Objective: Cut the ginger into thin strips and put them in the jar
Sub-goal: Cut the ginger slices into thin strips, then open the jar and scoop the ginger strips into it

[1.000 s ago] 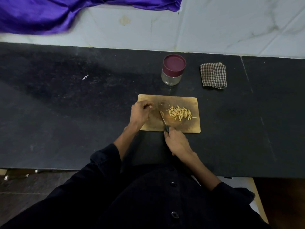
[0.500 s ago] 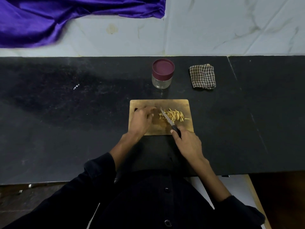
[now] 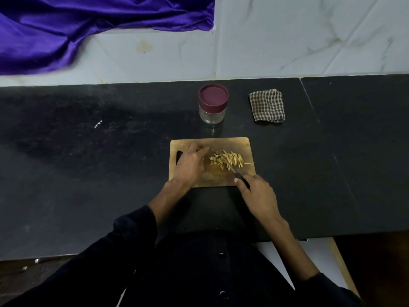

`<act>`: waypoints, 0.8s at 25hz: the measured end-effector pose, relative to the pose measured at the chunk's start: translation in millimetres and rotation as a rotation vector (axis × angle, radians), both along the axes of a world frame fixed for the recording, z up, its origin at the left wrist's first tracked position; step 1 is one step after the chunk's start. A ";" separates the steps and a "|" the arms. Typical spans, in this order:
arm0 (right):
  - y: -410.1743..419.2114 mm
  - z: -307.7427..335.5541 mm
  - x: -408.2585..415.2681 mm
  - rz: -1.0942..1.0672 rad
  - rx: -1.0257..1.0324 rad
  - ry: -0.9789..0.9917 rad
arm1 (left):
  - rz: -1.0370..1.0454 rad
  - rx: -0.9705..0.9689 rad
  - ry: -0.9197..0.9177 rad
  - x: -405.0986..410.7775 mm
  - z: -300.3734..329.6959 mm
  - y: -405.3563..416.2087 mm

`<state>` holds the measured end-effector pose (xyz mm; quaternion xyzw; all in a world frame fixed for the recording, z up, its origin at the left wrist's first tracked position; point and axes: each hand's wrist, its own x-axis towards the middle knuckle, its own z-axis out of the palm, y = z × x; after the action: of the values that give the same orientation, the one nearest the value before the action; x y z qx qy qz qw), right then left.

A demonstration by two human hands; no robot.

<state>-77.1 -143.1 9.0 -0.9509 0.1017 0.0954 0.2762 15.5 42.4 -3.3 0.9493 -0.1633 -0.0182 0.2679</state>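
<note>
Black counter (image 3: 88, 173) under white marble wall (image 3: 309, 36); right hand (image 3: 257, 193) around knife (image 3: 238, 172), left hand (image 3: 191, 163) flat.

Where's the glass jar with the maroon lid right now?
In the head view, the glass jar with the maroon lid stands on the black counter beyond the wooden cutting board, left of the checked cloth.

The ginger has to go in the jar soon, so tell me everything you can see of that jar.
The jar is small and round, with clear glass walls and a maroon lid that looks like plastic and is on. It stands upright on the black counter, just beyond the far edge of the cutting board and left of the folded checked cloth. It looks empty. Neither hand touches it.
</note>
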 end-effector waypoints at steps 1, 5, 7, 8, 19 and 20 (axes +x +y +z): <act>-1.9 -1.5 2.3 -0.025 0.039 0.003 | -0.007 -0.008 0.007 0.8 0.8 -0.4; -3.4 -1.9 9.6 -0.142 0.242 0.002 | -0.045 -0.036 0.003 3.3 0.2 -6.0; -6.4 -1.1 10.9 -0.200 0.349 0.015 | -0.066 -0.036 -0.003 3.7 -0.5 -11.4; -10.7 -0.4 12.3 -0.230 0.388 0.026 | -0.068 -0.033 -0.002 3.4 0.4 -15.2; -117.8 -19.4 54.7 -0.366 0.179 0.025 | -0.063 0.125 0.148 7.7 20.9 -82.4; -121.2 -22.6 55.3 -0.366 0.182 0.039 | -0.060 0.128 0.150 6.2 21.0 -87.9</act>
<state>-21.8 -264.3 -13.6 -0.8857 0.2692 0.0706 0.3717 21.8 -45.6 17.7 0.9552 -0.1695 -0.1077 0.2173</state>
